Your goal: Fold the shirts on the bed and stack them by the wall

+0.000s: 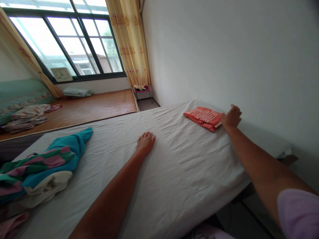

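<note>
While I lean across the white-sheeted mattress (174, 172), my left hand (146, 142) lies flat and released on the sheet, taking my weight. My right hand (231, 116) curls over the near edge of the thin red paperback book (203, 117); I cannot tell whether it grips. Beyond the book stands the white wall (224, 49); left of it lies 1 heap of teal striped cloth (45, 166).
</note>
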Tool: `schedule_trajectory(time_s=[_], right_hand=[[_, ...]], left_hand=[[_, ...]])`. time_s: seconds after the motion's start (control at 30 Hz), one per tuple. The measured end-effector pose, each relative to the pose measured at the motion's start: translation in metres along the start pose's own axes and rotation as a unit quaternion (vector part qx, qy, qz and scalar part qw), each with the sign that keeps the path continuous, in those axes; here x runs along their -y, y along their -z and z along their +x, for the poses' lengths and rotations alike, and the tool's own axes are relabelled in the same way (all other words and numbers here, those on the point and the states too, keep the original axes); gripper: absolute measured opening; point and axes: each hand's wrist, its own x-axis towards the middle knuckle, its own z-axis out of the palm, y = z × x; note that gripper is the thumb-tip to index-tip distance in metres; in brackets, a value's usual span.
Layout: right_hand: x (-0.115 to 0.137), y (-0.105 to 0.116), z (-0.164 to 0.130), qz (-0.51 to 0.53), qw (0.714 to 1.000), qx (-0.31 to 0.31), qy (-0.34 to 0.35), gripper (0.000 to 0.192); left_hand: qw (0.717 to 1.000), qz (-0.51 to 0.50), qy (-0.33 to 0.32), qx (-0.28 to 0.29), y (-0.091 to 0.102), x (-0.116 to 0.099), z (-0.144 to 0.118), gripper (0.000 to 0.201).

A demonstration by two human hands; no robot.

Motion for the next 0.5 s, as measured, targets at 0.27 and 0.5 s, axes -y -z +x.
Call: schedule_trajectory(time_s=[0.27, 0.5], right_hand=[[0.05, -0.036, -0.029, -0.159, 0.919, 0.323, 0.16, 0.039], [0.188, -0.034, -0.137, 0.0, 0.79, 0.364, 0.493, 0.042]], left_hand=[[0.993, 0.012, -0.063, 0.098, 0.006, -0.005, -0.011, 0.063], [0.976, -0.011, -0.165, 0.142, 0.026, 0.016, -0.053, 0.062]])
